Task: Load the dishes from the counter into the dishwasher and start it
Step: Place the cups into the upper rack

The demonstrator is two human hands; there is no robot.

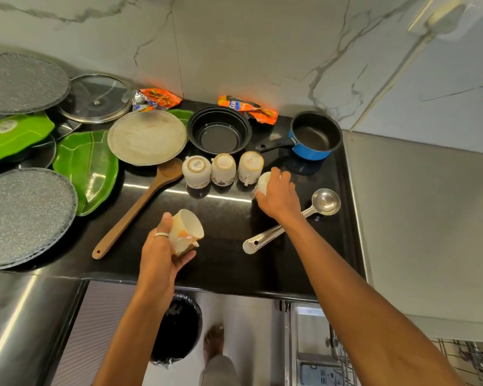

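Observation:
My left hand [162, 246] holds a white cup [186, 229] tilted on its side above the black counter [223, 263]. Farther back, my right hand [279, 195] is closed over another white cup [263, 183] that stands at the right end of a row. Three more white cups [223, 168] sit upside down in that row. The open dishwasher [318, 346] shows at the bottom right, with part of its rack visible.
A wooden spatula [140, 207], steel ladle [290, 221], blue saucepan [315, 137], black bowl [219, 132], round plate [147, 136], green leaf-shaped plates [87, 168], grey speckled plates [20, 215], a glass lid [95, 98] and orange wrappers [248, 108] crowd the counter. A black bin [179, 330] stands below.

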